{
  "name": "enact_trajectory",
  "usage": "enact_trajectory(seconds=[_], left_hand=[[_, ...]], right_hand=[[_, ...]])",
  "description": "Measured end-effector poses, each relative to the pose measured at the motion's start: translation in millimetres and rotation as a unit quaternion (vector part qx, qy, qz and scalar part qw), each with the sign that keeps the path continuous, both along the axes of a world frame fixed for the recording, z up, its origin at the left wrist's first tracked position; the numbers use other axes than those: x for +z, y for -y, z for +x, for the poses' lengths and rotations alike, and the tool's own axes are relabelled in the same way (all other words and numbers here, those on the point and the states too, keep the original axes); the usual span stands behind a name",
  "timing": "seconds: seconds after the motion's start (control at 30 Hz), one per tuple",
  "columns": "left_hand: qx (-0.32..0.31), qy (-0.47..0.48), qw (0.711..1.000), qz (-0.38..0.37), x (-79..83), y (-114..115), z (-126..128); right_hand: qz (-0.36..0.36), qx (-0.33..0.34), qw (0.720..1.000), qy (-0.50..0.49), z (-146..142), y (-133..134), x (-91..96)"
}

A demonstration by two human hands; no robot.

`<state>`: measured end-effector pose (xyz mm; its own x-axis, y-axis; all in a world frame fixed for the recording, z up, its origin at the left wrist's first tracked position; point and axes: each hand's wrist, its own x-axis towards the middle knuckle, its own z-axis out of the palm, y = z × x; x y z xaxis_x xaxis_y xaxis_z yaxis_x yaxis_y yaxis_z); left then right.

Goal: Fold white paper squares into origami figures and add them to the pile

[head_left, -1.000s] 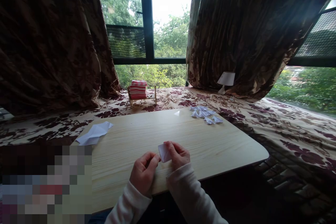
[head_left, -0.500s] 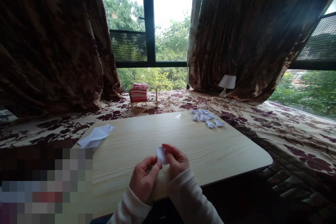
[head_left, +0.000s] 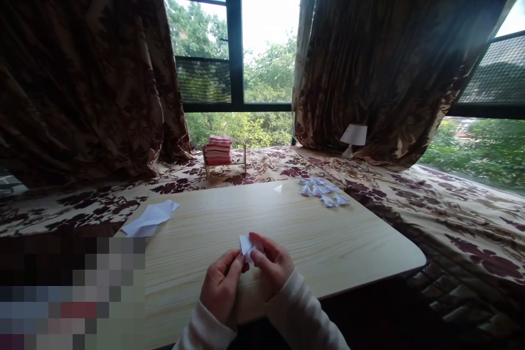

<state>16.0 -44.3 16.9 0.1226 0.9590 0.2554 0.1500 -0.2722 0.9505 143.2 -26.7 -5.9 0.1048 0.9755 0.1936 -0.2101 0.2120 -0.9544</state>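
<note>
A small piece of folded white paper [head_left: 245, 244] is held between both hands, above the near part of the pale wooden table [head_left: 197, 240]. My left hand [head_left: 221, 283] pinches its lower left edge between thumb and fingers. On the other side, my right hand [head_left: 273, 262] grips it, with the thumb pressed on its face and the index finger along the top. The fingers cover the paper's right part. Several small folded white paper pieces [head_left: 322, 190] lie together at the table's far right. At the far left rest larger white paper sheets [head_left: 151, 219].
Behind the table, a small wooden rack [head_left: 225, 163] carries a stack of red-and-white striped cloths [head_left: 218, 149]. A white table lamp [head_left: 353, 135] stands at the back right, by the curtain [head_left: 344, 54]. One small white paper bit [head_left: 278, 188] lies near the table's far edge.
The paper has turned in my fingers and now shows a slanted fold. My right thumb has moved down and left over its face. The camera view has tilted slightly up.
</note>
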Motion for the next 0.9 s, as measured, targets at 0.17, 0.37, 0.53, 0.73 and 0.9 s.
enact_trajectory(seconds=[0.17, 0.37, 0.53, 0.73, 0.9], left_hand=[[-0.03, -0.006, 0.999, 0.02, 3.2, 0, 2], [-0.034, -0.025, 0.999, 0.035, 4.3, 2, 1], [0.03, 0.004, 1.0, 0.006, 0.6, 0, -2], [0.029, 0.029, 0.999, 0.024, 9.2, 2, 2], [0.029, 0.001, 0.998, 0.051, 9.7, 3, 4]], right_hand=[[0.016, 0.009, 1.0, 0.003, -1, -3, -7.1], [0.005, -0.046, 0.998, -0.035, -5, -10, -15.7], [0.013, -0.048, 0.999, 0.013, -2, -7, -10.9], [0.051, -0.056, 0.993, 0.087, -9, -1, -3.8], [0.027, -0.048, 0.998, 0.03, -10, -6, -6.6]])
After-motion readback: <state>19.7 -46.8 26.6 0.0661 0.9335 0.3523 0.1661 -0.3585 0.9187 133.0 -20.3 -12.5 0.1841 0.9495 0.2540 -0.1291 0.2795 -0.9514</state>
